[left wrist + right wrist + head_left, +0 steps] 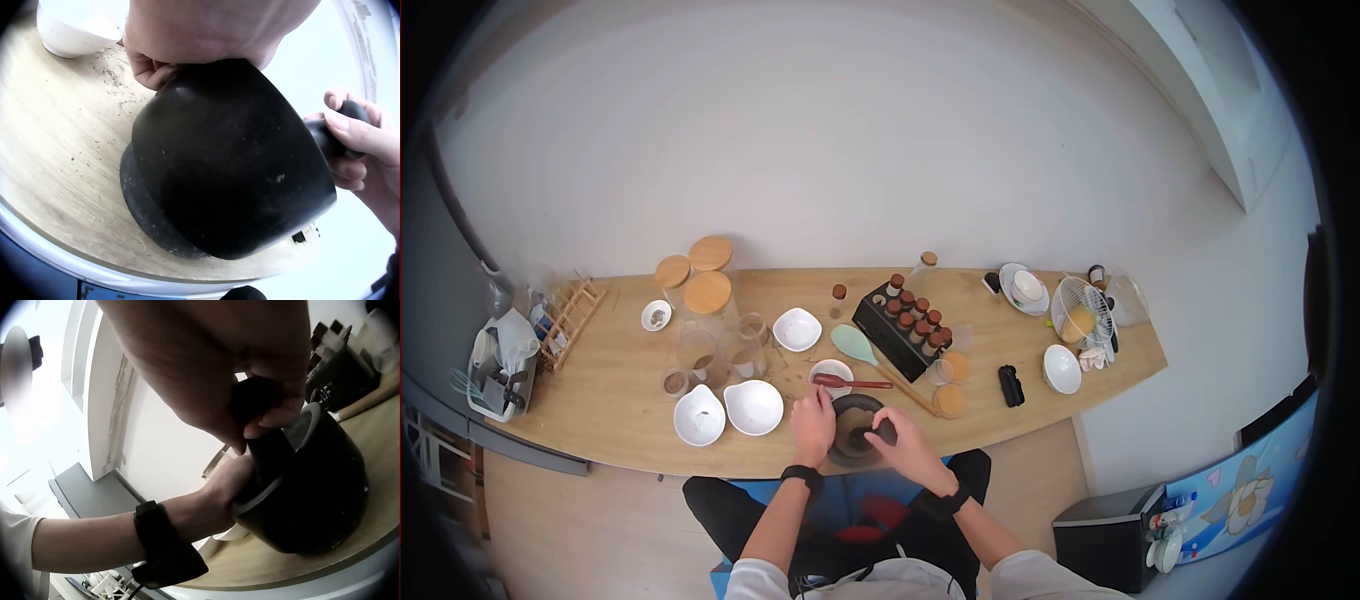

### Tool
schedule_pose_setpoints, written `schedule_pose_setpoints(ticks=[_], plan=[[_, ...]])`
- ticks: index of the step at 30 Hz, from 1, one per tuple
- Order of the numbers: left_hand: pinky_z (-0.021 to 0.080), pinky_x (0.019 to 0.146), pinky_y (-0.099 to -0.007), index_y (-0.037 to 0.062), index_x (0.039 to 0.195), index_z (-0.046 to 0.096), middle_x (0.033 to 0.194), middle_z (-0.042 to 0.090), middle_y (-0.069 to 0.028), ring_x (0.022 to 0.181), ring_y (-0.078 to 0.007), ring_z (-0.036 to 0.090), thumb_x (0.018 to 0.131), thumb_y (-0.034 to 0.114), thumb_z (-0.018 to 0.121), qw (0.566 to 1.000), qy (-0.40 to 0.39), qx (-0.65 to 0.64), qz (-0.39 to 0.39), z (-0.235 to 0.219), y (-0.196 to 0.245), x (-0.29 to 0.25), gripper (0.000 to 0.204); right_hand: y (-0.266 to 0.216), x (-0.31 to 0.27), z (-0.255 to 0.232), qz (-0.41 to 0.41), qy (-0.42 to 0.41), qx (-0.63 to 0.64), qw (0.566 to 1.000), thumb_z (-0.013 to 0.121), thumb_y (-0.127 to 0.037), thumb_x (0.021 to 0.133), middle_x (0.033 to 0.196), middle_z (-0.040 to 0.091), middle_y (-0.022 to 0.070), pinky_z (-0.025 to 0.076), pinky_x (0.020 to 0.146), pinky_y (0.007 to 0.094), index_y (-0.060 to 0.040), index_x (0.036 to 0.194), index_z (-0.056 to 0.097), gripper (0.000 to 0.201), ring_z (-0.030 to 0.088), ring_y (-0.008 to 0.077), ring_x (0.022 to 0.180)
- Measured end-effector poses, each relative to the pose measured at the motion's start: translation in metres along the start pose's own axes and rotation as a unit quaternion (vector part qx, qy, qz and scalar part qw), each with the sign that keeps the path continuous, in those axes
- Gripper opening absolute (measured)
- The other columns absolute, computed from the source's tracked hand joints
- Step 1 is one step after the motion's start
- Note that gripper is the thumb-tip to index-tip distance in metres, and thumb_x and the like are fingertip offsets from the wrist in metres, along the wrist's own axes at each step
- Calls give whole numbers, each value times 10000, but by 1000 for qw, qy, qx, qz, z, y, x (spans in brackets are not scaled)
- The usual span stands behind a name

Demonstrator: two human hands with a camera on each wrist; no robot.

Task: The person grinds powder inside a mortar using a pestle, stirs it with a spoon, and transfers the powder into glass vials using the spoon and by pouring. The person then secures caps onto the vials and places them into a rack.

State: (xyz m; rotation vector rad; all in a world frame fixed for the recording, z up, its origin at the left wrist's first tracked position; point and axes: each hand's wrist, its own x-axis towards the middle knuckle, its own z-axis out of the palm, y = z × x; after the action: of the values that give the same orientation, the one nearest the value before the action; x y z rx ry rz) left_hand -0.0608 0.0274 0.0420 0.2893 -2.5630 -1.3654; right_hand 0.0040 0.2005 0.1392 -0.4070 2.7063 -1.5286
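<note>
A black stone mortar point(837, 455) with brown ground powder in it stands at the table's front edge. My left hand point(813, 428) grips its left side, and the left wrist view shows curled fingers point(150, 74) against the dark wall. With my right hand point(908, 450) I hold the black pestle point(886, 432) by its knobbed top, thumb and fingers round it. The pestle's lower end is down inside the mortar, hidden by the wall in the left wrist view. Just behind the mortar, a red-brown utensil point(850, 382) lies across a small white bowl point(831, 368).
A black rack of cork-topped spice jars point(910, 330) and a green-headed spoon point(856, 343) lie behind the mortar. White bowls point(755, 408) and wooden-lidded jars point(708, 292) stand left. Brown crumbs point(112, 78) dot the table. Further right are a black object point(1011, 386) and white bowl point(1062, 369).
</note>
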Motion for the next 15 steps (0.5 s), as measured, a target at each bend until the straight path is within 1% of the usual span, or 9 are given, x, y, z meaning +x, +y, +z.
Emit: schedule_pose_setpoints(ticks=[1,4,5,7,8,9,11,13,15], plan=[[524,762,-628,39,984,714,862,733,-267,839,-508,698,1097,282,515,1000,0,-1,-1,1,0,1,333,-4,1,-4,86,6,7,996,757,-143,965,1081,596,175,508,907,446,-56,1094,573,241,621,394,1039],[521,768,-637,38,1007,711,865,730,-277,847,-517,696,1096,275,516,1000,-11,0,-12,0,0,1,320,-3,0,12,77,98,-12,992,763,-144,958,1075,571,174,499,927,429,-58,1088,568,250,605,391,1059],[521,774,-642,34,1022,711,871,729,-285,852,-524,695,1095,274,517,1000,-18,-6,-9,-1,2,1,317,-1,0,12,79,95,-9,992,763,-144,958,1075,571,174,499,927,429,-58,1088,568,250,605,391,1059],[523,784,-651,25,1046,710,883,726,-301,855,-535,692,1097,274,514,1000,-17,0,1,-1,0,0,321,3,-2,15,-38,14,-30,999,760,-140,957,1067,574,166,500,915,422,-67,1093,570,244,608,386,1049],[524,787,-655,20,1055,710,889,724,-308,854,-541,690,1100,277,510,1000,-11,13,7,1,-3,1,328,11,2,10,-87,-14,-19,996,801,-102,925,1042,577,111,505,851,375,-65,1079,581,271,613,304,975],[525,784,-656,17,1062,709,894,723,-312,853,-545,688,1103,281,503,1000,0,19,10,-2,0,3,337,5,3,2,-52,-43,-16,998,805,-91,915,1018,577,107,500,849,365,-65,1060,590,260,605,277,957],[528,777,-655,17,1062,706,897,723,-313,851,-546,688,1108,288,493,999,-4,34,3,-3,-2,0,348,7,8,-3,-21,0,-12,1000,801,-80,916,916,596,119,497,771,367,-46,1026,598,233,589,238,828],[528,769,-653,24,1046,701,892,725,-305,851,-539,691,1109,293,493,999,-20,38,-3,0,-3,-2,345,11,12,0,-1,93,-60,994,757,-95,964,924,604,138,494,752,390,-30,1038,596,189,611,313,829],[529,762,-652,31,1025,696,887,727,-297,851,-531,693,1107,293,500,999,-18,29,2,-4,4,7,337,0,16,6,-15,118,-48,992,737,-88,973,989,598,166,486,764,418,-35,1062,574,193,608,381,884]])
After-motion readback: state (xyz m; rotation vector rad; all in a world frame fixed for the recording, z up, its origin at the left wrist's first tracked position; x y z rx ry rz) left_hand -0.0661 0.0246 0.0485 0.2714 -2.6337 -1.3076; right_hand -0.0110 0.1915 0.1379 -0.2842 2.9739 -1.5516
